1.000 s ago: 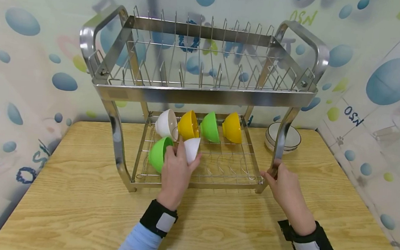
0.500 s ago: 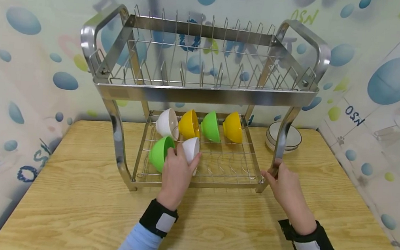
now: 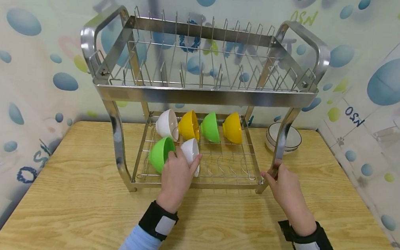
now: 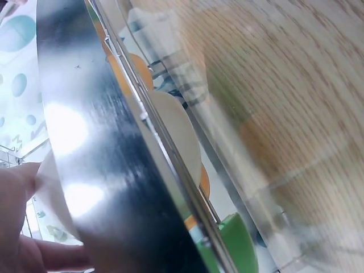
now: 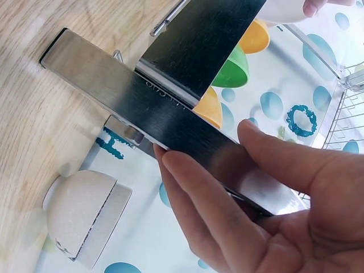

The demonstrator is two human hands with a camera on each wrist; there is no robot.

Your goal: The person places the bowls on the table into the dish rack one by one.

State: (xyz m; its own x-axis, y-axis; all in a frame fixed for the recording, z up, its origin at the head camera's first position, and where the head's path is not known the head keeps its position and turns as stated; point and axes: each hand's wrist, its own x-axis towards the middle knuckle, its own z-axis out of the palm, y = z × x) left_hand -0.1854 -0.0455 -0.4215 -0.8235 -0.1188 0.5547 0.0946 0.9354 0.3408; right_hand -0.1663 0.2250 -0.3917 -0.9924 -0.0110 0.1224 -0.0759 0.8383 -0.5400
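A two-tier metal dish rack (image 3: 202, 97) stands on a wooden table. On its lower tier, my left hand (image 3: 176, 172) holds a white bowl (image 3: 190, 151) tilted on its side, thumb at its right. A green bowl (image 3: 159, 153) leans just left of that hand. In the left wrist view the rack's front bar hides part of the white bowl (image 4: 176, 125). My right hand (image 3: 287, 188) grips the rack's front right leg (image 3: 281, 142); in the right wrist view its thumb and fingers lie on both sides of this metal leg (image 5: 170, 125).
Behind, a row of tilted bowls sits on the lower tier: white (image 3: 167, 124), yellow (image 3: 188, 125), green (image 3: 210, 127) and another yellow bowl (image 3: 233, 128). Stacked pale bowls (image 3: 289, 140) stand right of the rack. Upright wires line the upper tier; a patterned wall is behind.
The white bowl in my left hand has turned and sits slightly lower and further left, with more of its lower edge showing. My right hand stays on the rack leg.
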